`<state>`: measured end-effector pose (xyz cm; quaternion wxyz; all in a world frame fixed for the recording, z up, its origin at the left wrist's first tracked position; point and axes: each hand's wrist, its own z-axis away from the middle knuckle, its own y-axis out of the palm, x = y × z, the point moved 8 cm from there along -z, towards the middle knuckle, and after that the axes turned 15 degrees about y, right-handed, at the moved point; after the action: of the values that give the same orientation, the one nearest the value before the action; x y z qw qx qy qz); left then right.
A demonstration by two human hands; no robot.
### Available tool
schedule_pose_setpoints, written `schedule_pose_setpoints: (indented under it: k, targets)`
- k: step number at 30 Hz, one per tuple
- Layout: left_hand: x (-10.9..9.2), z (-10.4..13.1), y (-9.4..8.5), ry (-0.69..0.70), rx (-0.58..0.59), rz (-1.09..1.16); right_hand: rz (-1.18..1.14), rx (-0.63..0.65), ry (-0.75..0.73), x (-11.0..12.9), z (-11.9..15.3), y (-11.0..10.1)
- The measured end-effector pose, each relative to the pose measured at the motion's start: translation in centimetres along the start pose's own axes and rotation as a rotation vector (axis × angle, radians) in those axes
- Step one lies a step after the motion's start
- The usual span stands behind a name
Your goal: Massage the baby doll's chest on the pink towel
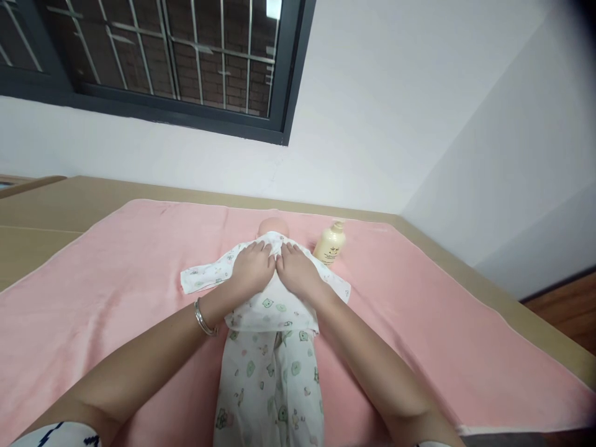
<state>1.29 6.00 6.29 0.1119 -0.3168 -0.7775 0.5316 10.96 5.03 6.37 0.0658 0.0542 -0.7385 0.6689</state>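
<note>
A doll (275, 324) in a white printed shirt and trousers (261, 379) lies on a pink cloth (135, 292), its long axis running straight away from the person, head at the far end, legs reaching toward the near edge. Its sleeves stretch out crosswise to both sides. The left hand (254, 268) and right hand (298, 270) rest palm down, flattened side by side on its chest, fingers pointing headward, gripping nothing. A cream bottle (331, 244) stands just right of the head, tilted in view.
</note>
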Motion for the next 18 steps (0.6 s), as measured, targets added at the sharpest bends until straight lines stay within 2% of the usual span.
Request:
schedule_pose_setpoints:
  k: [3, 5, 9, 12, 15, 18]
  targets:
    - [1.6, -0.5, 0.3, -0.036, 0.022, 0.128, 0.045, -0.024, 0.005, 1.3, 1.6, -0.7]
    - [1.6, -0.5, 0.3, -0.048, 0.033, 0.125, 0.001, -0.018, -0.001, 1.3, 1.6, -1.0]
    - [-0.9, 0.4, 0.1, -0.017, 0.031, -0.017, -0.16, 0.01, -0.018, -0.9, -1.0, -1.3]
    - [-2.0, 0.7, 0.0, 0.027, 0.042, 0.015, -0.178, -0.001, -0.042, -1.9, -2.4, -0.9]
    - [-0.5, 0.1, -0.2, 0.013, 0.028, 0.151, -0.138, -0.036, -0.006, -1.3, -1.6, -0.7]
    - [1.6, -0.6, 0.0, -0.015, 0.016, 0.229, -0.086, -0.036, -0.001, 0.6, 0.7, -0.5]
